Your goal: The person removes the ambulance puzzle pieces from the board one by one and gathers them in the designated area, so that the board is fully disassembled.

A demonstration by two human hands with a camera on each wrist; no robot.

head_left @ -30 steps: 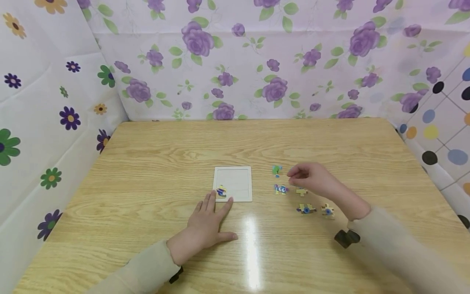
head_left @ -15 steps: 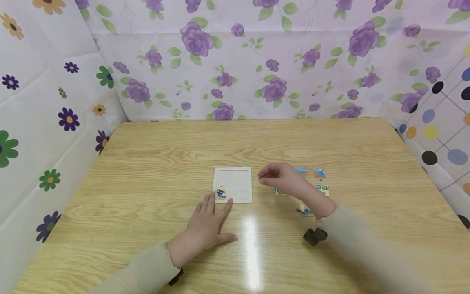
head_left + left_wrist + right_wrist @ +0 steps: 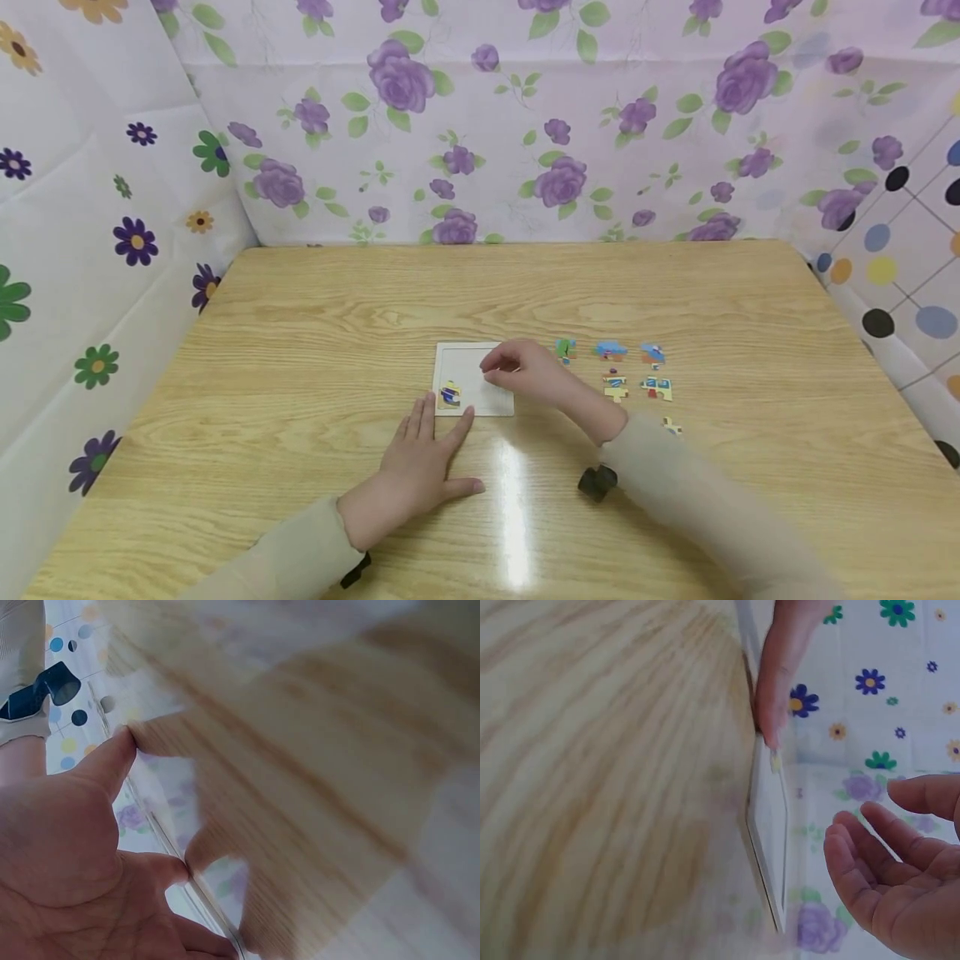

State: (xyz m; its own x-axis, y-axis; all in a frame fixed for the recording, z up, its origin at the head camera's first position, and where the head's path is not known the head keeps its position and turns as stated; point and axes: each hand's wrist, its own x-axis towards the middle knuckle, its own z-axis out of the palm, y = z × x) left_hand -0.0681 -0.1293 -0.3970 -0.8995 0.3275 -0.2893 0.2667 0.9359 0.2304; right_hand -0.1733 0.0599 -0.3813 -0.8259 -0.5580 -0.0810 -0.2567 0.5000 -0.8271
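My left hand (image 3: pixel 416 467) lies flat with fingers spread. Its fingertips touch the near edge of a white square puzzle tray (image 3: pixel 498 408), and they also meet it in the right wrist view, where the tray (image 3: pixel 766 799) stands edge-on. One yellow and blue jigsaw piece (image 3: pixel 449 395) sits in the tray's near left corner. Above the tray's right half hovers my right hand (image 3: pixel 528 371), thumb and fingers loosely bent. Nothing shows between them in the right wrist view, where the thumb of the right hand (image 3: pixel 907 885) stands apart from the fingers.
Right of the tray lie several loose jigsaw pieces, among them a green one (image 3: pixel 566 350), a blue one (image 3: pixel 611 350) and a yellow one (image 3: pixel 615 387). My right forearm covers part of that area. Patterned cloth (image 3: pixel 480 125) borders the wooden table (image 3: pixel 337 325) at the back and sides.
My right hand has moved left from over the loose pieces to above the tray, uncovering the blue and green pieces. The left hand stays in place at the tray's edge.
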